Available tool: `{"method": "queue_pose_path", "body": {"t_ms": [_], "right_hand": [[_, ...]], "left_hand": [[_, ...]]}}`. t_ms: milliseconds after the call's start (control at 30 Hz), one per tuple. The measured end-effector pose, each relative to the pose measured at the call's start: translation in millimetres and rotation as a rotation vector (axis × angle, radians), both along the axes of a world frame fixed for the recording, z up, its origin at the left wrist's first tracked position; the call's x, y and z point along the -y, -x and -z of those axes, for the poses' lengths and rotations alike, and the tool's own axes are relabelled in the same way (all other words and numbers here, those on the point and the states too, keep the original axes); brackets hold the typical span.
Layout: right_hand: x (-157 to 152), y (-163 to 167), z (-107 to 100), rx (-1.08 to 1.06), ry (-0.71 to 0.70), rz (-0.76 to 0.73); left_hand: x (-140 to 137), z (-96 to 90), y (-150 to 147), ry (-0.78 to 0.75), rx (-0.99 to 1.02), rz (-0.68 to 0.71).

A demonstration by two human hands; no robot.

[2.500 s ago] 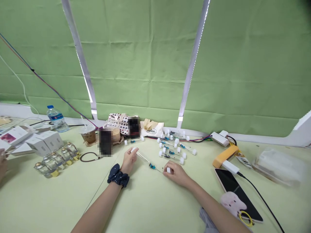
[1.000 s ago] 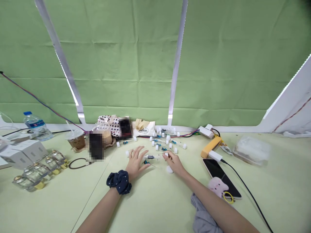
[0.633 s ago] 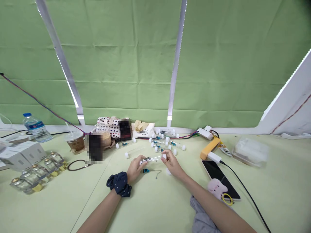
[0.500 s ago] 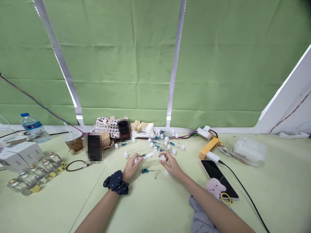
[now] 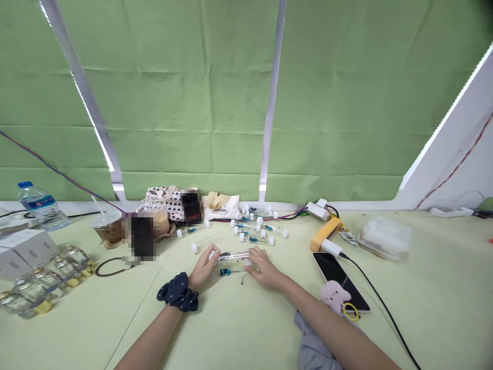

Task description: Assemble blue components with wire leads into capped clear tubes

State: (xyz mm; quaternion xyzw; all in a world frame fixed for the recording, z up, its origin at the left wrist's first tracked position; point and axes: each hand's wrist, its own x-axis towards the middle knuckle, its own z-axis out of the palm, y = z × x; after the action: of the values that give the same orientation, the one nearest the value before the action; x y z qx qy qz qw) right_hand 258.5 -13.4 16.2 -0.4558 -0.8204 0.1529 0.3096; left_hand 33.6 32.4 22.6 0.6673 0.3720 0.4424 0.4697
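My left hand (image 5: 203, 267) is closed around the left end of a clear tube (image 5: 235, 256), which lies nearly level above the table. A dark and blue piece shows inside the tube near my left fingers. My right hand (image 5: 266, 268) pinches a white cap (image 5: 247, 262) at the tube's right end; whether the cap sits fully on the tube I cannot tell. Just below the tube, a blue-and-black part with a thin bent wire (image 5: 225, 272) rests on the table. Behind my left hand lies another clear tube with a white cap (image 5: 194, 248).
Several capped tubes (image 5: 256, 239) with blue parts inside lie farther back. On the left stand glass bottles (image 5: 48, 277), white boxes (image 5: 33, 246), a drink cup (image 5: 110, 226) and a water bottle (image 5: 42, 205). A phone (image 5: 342, 282), orange device (image 5: 324, 234) and plastic box (image 5: 385, 239) are right.
The tube has gone from slanting up to nearly level. My right hand, with the white cap, has come to the tube's right end. The whole view has shifted slightly.
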Motion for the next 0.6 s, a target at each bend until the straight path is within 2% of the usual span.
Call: {"method": "queue_pose_path", "body": {"t_ms": [133, 267, 467, 600], "right_hand": [[2.6, 2.9, -3.3, 0.084, 0.022, 0.049], [0.6, 3.2, -1.7, 0.032, 0.057, 0.061], [-9.3, -6.9, 12.3, 0.010, 0.082, 0.149], [-11.4, -10.8, 15.0, 0.019, 0.068, 0.104]], "left_hand": [[-4.1, 4.7, -0.8, -0.051, -0.017, -0.091], [-11.5, 9.6, 4.3, -0.124, -0.020, -0.286], [-30.4, 18.0, 25.9, -0.160, 0.084, -0.623], [-38.5, 25.3, 32.1, -0.173, -0.028, -0.703]]}}
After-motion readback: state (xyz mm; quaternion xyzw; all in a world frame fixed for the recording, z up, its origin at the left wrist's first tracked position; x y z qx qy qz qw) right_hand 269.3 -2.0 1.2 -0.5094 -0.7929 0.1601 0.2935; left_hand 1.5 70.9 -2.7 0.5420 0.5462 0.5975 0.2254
